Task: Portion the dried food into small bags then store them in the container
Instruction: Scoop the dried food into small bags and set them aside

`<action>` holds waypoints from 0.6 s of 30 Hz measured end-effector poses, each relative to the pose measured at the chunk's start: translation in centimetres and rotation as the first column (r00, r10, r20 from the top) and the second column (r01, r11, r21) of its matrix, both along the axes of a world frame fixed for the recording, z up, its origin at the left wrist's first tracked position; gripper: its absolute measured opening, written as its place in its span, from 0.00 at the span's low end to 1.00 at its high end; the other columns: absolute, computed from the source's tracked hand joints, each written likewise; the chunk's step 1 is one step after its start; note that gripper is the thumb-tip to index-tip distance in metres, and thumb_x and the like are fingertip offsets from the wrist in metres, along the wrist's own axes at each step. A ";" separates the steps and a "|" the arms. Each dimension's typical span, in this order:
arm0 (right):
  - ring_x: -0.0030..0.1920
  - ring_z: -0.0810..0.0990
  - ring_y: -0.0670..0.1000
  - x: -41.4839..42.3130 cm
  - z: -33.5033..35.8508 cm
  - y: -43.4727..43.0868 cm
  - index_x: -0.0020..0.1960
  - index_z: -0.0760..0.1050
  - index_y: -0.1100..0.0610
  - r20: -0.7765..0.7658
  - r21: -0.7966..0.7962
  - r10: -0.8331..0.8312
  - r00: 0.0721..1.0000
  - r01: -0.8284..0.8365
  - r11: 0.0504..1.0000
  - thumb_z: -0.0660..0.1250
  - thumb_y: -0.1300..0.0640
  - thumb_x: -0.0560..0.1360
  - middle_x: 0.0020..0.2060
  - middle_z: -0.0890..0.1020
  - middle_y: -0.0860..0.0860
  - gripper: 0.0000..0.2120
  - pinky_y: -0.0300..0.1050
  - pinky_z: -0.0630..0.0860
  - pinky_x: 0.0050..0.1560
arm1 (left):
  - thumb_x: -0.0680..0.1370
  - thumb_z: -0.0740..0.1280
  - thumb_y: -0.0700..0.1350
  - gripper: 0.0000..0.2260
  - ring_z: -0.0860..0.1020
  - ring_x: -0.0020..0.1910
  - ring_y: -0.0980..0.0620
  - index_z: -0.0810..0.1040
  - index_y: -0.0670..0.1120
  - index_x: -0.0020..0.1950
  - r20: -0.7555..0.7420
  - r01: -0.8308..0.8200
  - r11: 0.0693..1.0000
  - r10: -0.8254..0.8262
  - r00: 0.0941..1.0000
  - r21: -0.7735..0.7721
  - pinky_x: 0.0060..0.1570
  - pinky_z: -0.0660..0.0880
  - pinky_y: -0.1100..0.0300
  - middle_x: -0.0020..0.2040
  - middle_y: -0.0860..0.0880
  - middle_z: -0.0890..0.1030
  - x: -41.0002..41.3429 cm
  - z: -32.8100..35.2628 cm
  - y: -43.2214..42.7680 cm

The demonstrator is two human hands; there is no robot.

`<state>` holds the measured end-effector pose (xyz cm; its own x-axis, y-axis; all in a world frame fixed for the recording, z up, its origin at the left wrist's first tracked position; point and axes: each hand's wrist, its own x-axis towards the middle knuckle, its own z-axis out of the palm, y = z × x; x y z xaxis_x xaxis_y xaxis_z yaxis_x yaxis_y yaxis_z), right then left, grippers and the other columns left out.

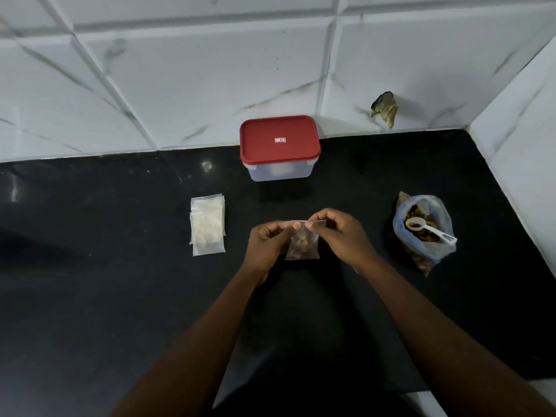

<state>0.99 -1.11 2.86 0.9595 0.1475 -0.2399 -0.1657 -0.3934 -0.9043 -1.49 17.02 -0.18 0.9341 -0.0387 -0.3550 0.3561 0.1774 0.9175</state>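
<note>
A black countertop [120, 281] runs under a white tiled wall [180, 85]. Over its middle, a small clear bag [302, 246] with brown dried pieces at the bottom hangs upright between both hands. The left hand [267, 245] pinches the left end of the top edge and the right hand [341, 236] pinches the right end, thumbs nearly meeting; the seal may be closed, but it is hard to tell. Left of the hands lies a stack of empty bags [207, 225]. Behind them stands a clear container [279, 171], its red lid [279, 139] on. To the right sits a large bag of dried food [424, 251], with a white scoop [427, 228] resting in it
</note>
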 end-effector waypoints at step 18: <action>0.49 0.86 0.45 1.6 -0.9 2.5 0.50 0.85 0.54 -0.023 0.088 -0.024 0.999 0.026 0.996 0.73 0.59 0.77 0.45 0.88 0.47 0.03 0.46 0.82 0.54 | 0.80 0.71 0.40 0.06 0.85 0.55 0.35 0.86 0.39 0.52 -0.097 -0.124 0.987 0.115 0.989 -0.099 0.56 0.82 0.40 0.52 0.37 0.86 1.1 0.0 2.4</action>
